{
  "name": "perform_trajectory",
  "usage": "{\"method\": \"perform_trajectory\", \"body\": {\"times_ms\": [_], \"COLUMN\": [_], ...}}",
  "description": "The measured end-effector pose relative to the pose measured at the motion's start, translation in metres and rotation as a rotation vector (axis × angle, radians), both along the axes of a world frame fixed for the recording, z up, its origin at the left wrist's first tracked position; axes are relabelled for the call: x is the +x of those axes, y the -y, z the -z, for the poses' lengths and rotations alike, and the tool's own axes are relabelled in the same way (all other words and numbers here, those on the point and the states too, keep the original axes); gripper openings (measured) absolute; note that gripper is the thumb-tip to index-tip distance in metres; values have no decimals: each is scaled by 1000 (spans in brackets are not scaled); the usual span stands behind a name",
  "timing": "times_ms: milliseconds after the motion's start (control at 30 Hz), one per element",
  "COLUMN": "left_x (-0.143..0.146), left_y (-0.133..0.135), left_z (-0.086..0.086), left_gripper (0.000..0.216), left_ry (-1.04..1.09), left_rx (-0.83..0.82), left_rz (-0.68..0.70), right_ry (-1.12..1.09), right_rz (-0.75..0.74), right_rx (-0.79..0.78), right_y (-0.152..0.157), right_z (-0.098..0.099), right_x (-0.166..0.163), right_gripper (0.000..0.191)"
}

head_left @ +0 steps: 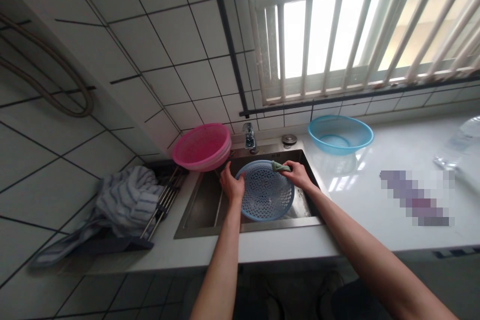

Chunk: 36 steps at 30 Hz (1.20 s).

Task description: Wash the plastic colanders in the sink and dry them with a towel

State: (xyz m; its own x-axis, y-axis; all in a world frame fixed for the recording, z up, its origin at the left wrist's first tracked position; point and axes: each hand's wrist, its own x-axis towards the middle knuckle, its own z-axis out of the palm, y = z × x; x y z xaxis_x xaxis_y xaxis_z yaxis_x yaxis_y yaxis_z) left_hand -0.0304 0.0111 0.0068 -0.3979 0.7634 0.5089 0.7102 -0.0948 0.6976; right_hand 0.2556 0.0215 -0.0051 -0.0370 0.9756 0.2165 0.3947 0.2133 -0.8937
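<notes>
A blue-grey plastic colander [267, 195] with a flower-like pattern of holes is held tilted over the metal sink [204, 200]. My left hand [232, 185] grips its left rim, thumb on the inner side and fingers outside. At the upper right rim, my right hand [298, 174] is closed on a folded green cloth [279, 166], which touches the colander's edge. Whether the right fingers also hold the rim itself is hidden. Behind the colander stands the chrome faucet [248, 136]; I cannot tell whether water runs from it.
A pink basket [204, 147] sits at the sink's back left corner, and a light blue basin [340, 135] on the counter at right. Striped cloth [129, 197] lies by a metal rack [165, 200] on the left. A drain plug [289, 139] and a clear bottle [467, 135] are also here.
</notes>
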Motion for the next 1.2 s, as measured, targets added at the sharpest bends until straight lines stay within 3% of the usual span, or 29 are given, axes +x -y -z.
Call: {"method": "perform_trajectory", "body": {"times_ms": [100, 167, 300, 400, 567, 800, 867, 967, 1067, 1200], "left_x": [3, 6, 15, 20, 25, 18, 15, 11, 11, 15], "left_y": [-2, -2, 1, 4, 6, 3, 2, 4, 6, 8], "left_z": [1, -1, -5, -6, -7, -9, -9, -9, -9, -9], "left_gripper": [47, 32, 50, 51, 39, 24, 17, 8, 14, 36], "left_ry": [69, 257, 875, 1137, 1192, 1283, 1301, 1305, 1216, 1043], "left_rx": [36, -55, -364, -428, -504, -402, -443, -541, -609, -486], "left_rz": [-102, -108, 203, 361, 406, 416, 418, 467, 497, 552], "right_ry": [-35, -71, -100, -69, -28, -16, -182, -561, -856, -949], "right_rz": [55, 60, -67, -235, -377, -512, -450, -198, 2, -13], "right_rx": [52, 76, 122, 153, 110, -17, -61, -146, -244, -277], "right_y": [1, 2, 4, 7, 12, 18, 14, 4, -7, -11], "right_z": [-2, -2, 2, 5, 4, -6, -6, -4, -4, -6], "right_x": [-4, -7, -17, -25, -31, -34, -34, -28, -17, -8], "right_gripper": [24, 26, 30, 30, 30, 35, 41, 47, 54, 56]}}
